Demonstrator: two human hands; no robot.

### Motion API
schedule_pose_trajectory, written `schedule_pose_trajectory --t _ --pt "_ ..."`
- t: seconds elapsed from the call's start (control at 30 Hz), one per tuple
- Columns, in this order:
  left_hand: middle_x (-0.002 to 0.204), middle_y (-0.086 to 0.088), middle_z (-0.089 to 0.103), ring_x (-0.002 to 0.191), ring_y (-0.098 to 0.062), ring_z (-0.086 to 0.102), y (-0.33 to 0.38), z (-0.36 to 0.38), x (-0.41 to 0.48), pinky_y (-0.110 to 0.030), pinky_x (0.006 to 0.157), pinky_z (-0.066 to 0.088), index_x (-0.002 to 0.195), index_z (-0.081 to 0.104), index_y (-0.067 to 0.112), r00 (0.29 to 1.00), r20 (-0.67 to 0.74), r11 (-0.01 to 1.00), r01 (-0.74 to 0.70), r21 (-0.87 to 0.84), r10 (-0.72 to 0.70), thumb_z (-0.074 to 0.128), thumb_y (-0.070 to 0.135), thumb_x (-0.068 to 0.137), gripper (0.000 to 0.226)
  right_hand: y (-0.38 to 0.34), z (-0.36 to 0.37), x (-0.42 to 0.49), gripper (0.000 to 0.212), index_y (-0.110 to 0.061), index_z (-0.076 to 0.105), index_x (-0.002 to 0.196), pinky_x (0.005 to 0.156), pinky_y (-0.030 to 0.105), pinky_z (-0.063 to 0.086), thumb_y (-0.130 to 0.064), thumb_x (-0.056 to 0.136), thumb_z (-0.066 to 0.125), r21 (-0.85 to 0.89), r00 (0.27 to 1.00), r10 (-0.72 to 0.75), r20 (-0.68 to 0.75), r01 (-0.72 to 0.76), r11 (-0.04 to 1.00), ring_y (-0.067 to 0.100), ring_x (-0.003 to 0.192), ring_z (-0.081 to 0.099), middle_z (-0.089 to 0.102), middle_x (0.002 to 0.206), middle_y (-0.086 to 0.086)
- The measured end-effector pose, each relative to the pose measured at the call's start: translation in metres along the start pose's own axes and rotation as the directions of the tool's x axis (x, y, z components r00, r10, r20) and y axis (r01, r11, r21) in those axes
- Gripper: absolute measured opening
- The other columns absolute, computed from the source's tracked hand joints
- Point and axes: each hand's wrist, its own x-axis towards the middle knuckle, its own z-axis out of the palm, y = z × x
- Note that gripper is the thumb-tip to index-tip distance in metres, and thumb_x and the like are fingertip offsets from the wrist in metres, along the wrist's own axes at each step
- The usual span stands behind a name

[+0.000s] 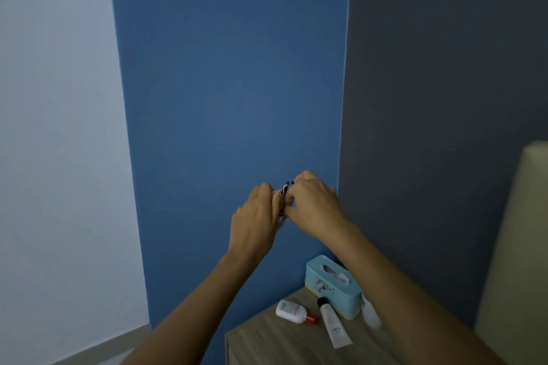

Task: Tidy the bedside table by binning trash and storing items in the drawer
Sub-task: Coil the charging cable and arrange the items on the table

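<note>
Above the bedside table [267, 341], my left hand [255, 228] and right hand [314, 204] pinch a small crumpled wrapper [284, 191] together; tissue box [333, 287], bottle [292, 311], tube [333, 324] below.

Blue wall [231, 83] between a pale panel [53, 98] and a dark grey one [444, 68]. Light wood-grain table [281, 344]. Teal tissue box [332, 287] with small multicoloured print. White bottle [290, 310], red cap. White tube [336, 329], black cap. Cream headboard [516, 246]. Dark-and-white striped item [285, 188] between hands.
</note>
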Motion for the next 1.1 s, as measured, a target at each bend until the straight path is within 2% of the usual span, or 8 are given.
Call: schedule_pose_trajectory --t 0.17,0.23,0.33,0.5,0.63,0.77,0.9,1.1 --pt "0.071 0.001 0.05 0.058 -0.011 0.041 -0.014 0.001 -0.002 -0.027 0.053 0.034 0.082 0.038 0.013 0.993 0.106 0.951 0.084 -0.297 -0.055 0.031 0.033 0.102 0.029 0.009 0.003 -0.005 0.015 -0.023 0.069 0.082 0.111 0.047 0.025 -0.029 0.09 0.058 0.106 0.99 -0.099 0.098 0.089 0.99 0.015 0.111 0.055 0.052 0.124 -0.002" --pt "0.074 -0.003 0.052 0.058 -0.01 0.04 -0.013 -0.002 0.002 -0.022 0.052 0.033 0.085 0.039 0.01 0.991 0.115 0.929 0.106 -0.355 -0.069 0.031 0.031 0.102 0.028 0.013 0.008 -0.003 0.009 -0.02 0.065 0.084 0.091 0.037 0.045 -0.028 0.088 0.063 0.391 0.995 -0.044 0.092 0.005 0.92 0.015 0.098 0.062 0.065 0.107 -0.003" --pt "0.072 0.003 0.045 0.056 -0.005 0.039 -0.006 -0.005 0.003 -0.016 0.053 0.035 0.085 0.037 0.011 0.987 0.16 0.934 0.051 -0.354 0.006 0.031 0.029 0.103 0.025 0.018 0.011 -0.002 0.028 -0.022 0.048 0.09 0.065 0.033 0.045 -0.03 0.08 0.073 0.708 0.987 0.087 0.133 -0.156 0.688 0.019 0.076 0.066 0.069 0.084 0.001" --pt "0.071 0.005 0.047 0.058 -0.005 0.043 -0.003 -0.003 0.0 -0.019 0.054 0.034 0.085 0.039 0.013 0.986 0.166 0.935 0.034 -0.353 0.027 0.027 0.033 0.102 0.029 0.022 0.015 0.003 0.022 -0.039 0.046 0.101 0.077 0.047 0.053 -0.037 0.086 0.06 0.681 0.977 0.042 0.211 -0.178 0.711 0.029 0.08 0.071 0.076 0.079 0.002" --pt "0.068 0.005 0.047 0.057 -0.009 0.041 -0.001 -0.002 0.002 -0.028 0.056 0.035 0.076 0.039 0.018 0.991 0.132 0.927 0.072 -0.368 -0.024 0.028 0.03 0.102 0.031 0.023 0.01 0.006 0.01 -0.021 0.064 0.1 0.09 0.049 0.053 -0.021 0.093 0.057 0.691 0.965 -0.059 0.255 -0.139 0.709 0.022 0.085 0.072 0.075 0.087 0.007" --pt "0.073 0.001 0.052 0.065 -0.016 0.049 0.0 -0.004 0.004 -0.033 0.059 0.04 0.074 0.041 0.018 0.993 0.096 0.934 0.104 -0.34 -0.076 0.028 0.031 0.102 0.034 0.023 0.001 0.005 0.022 -0.015 0.071 0.108 0.088 0.031 0.052 -0.01 0.091 0.059 0.792 0.954 -0.047 0.297 -0.219 0.57 0.014 0.098 0.07 0.074 0.102 0.005" --pt "0.068 0.004 0.041 0.06 -0.011 0.037 -0.005 -0.009 0.005 -0.025 0.059 0.031 0.071 0.037 0.02 0.987 0.151 0.93 0.109 -0.352 -0.058 0.029 0.03 0.103 0.034 0.033 -0.004 0.007 0.034 -0.018 0.071 0.112 0.088 0.038 0.046 -0.019 0.082 0.053 0.87 0.895 -0.032 0.446 -0.425 0.25 0.016 0.098 0.064 0.071 0.103 0.006" --pt "0.066 0.003 0.043 0.057 -0.011 0.038 0.001 -0.017 0.0 -0.034 0.056 0.039 0.072 0.036 0.024 0.985 0.171 0.913 0.075 -0.4 -0.006 0.029 0.03 0.103 0.032 0.022 0.006 0.005 0.033 -0.014 0.069 0.114 0.091 0.039 0.05 -0.006 0.087 0.053 0.95 0.957 0.038 0.289 -0.291 0.109 0.019 0.1 0.061 0.071 0.104 0.009"
